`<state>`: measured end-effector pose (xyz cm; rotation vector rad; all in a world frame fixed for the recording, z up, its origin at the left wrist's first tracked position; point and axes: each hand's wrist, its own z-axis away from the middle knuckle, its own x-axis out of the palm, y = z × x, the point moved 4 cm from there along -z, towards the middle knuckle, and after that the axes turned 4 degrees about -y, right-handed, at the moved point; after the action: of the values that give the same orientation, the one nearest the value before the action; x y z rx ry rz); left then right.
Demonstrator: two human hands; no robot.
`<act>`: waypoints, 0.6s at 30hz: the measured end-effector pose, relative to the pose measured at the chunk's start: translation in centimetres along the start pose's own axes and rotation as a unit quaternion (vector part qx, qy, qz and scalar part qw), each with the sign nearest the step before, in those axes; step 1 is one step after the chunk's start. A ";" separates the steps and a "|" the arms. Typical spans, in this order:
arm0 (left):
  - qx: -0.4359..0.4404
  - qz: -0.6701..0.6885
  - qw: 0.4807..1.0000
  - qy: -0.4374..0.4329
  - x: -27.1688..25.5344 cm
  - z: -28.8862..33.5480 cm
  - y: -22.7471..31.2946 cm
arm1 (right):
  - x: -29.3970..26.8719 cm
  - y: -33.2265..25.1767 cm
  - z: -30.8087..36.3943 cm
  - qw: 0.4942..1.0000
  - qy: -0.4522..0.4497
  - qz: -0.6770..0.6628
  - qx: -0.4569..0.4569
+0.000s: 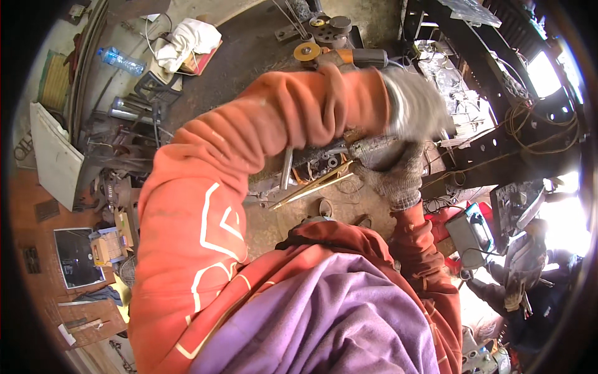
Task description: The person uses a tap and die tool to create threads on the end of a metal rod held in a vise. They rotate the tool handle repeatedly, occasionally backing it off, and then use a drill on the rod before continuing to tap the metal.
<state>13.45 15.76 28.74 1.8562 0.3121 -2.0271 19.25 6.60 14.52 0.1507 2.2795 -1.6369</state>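
A purple, softly folded cloth garment (324, 311) lies nearest the camera at the lower middle, its bottom cut off by the frame. Around it bulks an orange long-sleeved top (187, 206), whose big left sleeve arches across the centre and hides much of what is behind.

That sleeve ends in the left hand (420, 105), in a grey knit glove, right of upper centre; motion blurs it, so I cannot tell whether its fingers are apart or together. Just below, the right hand (402, 181), also gloved in grey, curls by a dark grey, rounded piece of unclear kind (375, 153) at right of centre. Its fingers are partly hidden, and whether they clamp the piece I cannot tell.

An orange-and-black angle grinder with a yellow disc (346, 57) lies at upper centre, partly behind the sleeve, on a dark, stained worktop (243, 53). The worktop's surface spans from the grinder to a crumpled white cloth (190, 42) at upper left. Thin yellowish strips (305, 192) cross the centre; below them tan floor (283, 218) reaches the orange clothing. A black metal beam (473, 163) bounds the right side.

Pale outlined shapes mark the left sleeve; I can make out no words in them.
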 end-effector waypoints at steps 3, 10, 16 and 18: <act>-0.014 0.129 0.986 -0.106 -0.5 4.7 7.4 | 0.6 0.7 0.0 0.994 -0.046 -0.069 0.070; -0.133 0.179 0.962 -0.158 1.4 19.2 4.0 | -0.7 -1.6 0.0 0.987 0.080 0.065 -0.123; -0.411 0.386 0.826 0.030 3.5 18.0 -6.3 | -0.6 -1.9 0.1 0.985 0.084 0.078 -0.132; -0.327 0.349 0.875 0.081 4.7 13.5 -10.3 | -0.4 -2.4 0.1 0.979 0.082 0.094 -0.162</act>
<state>-3.34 19.04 24.60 1.4088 0.2698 -1.0909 19.02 5.75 16.79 0.4220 2.5312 -1.1802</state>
